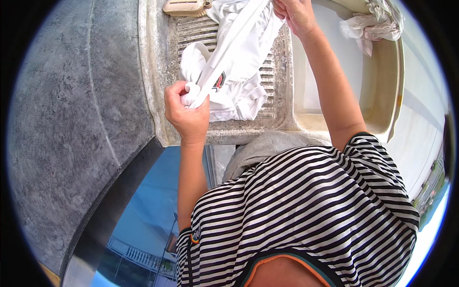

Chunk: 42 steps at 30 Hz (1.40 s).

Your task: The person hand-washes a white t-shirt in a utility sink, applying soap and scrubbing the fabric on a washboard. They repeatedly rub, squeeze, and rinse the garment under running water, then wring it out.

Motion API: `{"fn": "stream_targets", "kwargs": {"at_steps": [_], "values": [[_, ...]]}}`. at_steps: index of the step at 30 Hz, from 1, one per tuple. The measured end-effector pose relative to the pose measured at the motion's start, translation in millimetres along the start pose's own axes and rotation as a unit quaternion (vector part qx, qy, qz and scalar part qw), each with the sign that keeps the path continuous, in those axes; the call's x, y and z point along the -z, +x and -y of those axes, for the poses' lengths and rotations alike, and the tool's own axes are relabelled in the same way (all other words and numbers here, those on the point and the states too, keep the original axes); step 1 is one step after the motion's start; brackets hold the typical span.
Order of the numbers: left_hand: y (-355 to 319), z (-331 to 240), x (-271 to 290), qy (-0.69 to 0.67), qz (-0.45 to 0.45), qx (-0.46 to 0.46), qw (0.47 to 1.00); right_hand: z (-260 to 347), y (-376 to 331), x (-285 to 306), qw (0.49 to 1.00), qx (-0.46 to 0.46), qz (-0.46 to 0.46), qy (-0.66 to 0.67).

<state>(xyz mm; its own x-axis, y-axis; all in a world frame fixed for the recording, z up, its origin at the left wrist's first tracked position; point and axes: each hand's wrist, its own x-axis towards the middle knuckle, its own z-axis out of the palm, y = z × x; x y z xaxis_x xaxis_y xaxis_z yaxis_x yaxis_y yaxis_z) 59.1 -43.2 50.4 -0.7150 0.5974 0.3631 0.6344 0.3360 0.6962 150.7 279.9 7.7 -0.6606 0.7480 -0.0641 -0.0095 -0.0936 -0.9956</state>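
Fingers (184,98) of the left hand (187,115) curled tight, pinching one end of a white garment (234,71). Right hand (296,16) closed on the other end, far side; its fingertips run past the top of the picture, grip assumed. Garment stretched taut between both hands, the rest heaped on the ribbed washboard (272,71).

Basin (382,86), right of washboard: holds one crumpled white cloth (375,24) at its far corner; water, if any, cannot be told.

Count: two white textiles, one scrub brush (184,7), one basin.

Brush lies at the washboard's far left edge. Grey stone surface (71,119) spreads left. The sink's near rim (229,137) meets the person's striped shirt (306,215).
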Motion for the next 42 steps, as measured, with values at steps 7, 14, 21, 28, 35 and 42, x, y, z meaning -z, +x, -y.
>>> {"fn": "stream_targets", "kwargs": {"at_steps": [7,14,21,28,35,42], "values": [[-37,2,-28,0.170,0.240,-0.092,0.951,-25,-29,-11,0.836,0.042,-0.085,-0.540],[-38,11,-34,0.095,0.206,-0.040,0.973,-57,-93,-88,0.792,0.323,0.131,-0.502],[-43,13,-32,0.086,0.189,-0.024,0.978,-39,23,-57,0.731,0.092,0.152,-0.659],[-40,14,-34,0.079,0.197,-0.024,0.977,-62,-83,-91,0.771,0.402,0.124,-0.478],[-35,9,-26,0.076,0.231,0.003,0.970,-36,47,-8,0.881,0.121,-0.260,-0.376],[-17,-16,-28,0.068,0.155,-0.140,0.976,-83,183,188,0.882,-0.017,-0.469,0.041]]}}
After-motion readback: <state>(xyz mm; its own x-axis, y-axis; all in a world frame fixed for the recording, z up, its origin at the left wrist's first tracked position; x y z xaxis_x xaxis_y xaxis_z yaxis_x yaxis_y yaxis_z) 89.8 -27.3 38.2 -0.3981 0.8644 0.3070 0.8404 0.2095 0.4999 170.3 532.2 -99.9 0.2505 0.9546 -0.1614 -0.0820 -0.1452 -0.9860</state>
